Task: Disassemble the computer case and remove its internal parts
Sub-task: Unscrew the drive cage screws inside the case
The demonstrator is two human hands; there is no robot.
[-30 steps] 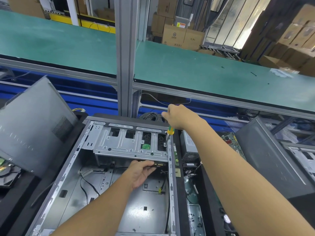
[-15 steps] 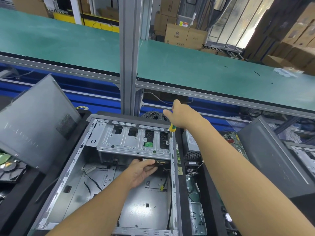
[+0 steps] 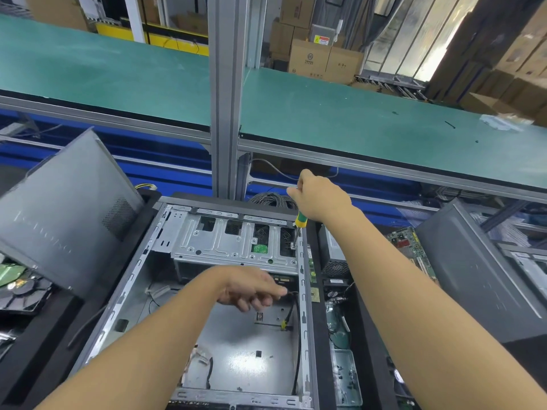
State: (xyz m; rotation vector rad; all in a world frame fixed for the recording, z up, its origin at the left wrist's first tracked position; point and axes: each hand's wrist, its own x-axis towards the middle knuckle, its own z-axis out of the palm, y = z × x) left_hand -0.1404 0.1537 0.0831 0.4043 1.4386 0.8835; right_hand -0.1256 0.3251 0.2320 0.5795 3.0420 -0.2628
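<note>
An open grey computer case (image 3: 124, 294) lies on its side in front of me, its inside mostly bare metal with loose black cables. A silver drive cage (image 3: 233, 241) spans its far end. My right hand (image 3: 321, 195) grips a yellow-and-green screwdriver (image 3: 300, 221), whose tip rests on the cage's right edge near the case rail. My left hand (image 3: 251, 290) hovers just below the cage, palm down, with fingers curled loosely near a black cable; whether it holds the cable I cannot tell.
A removed grey side panel (image 3: 65, 211) leans at the left. Circuit boards and parts (image 3: 410, 242) lie to the right beside another dark case (image 3: 473, 267). A green conveyor (image 3: 355, 119) and a metal post (image 3: 226, 96) stand behind.
My left hand has turned palm down and slid slightly right, away from the part under the cage. My right hand and screwdriver stay at the cage's right edge.
</note>
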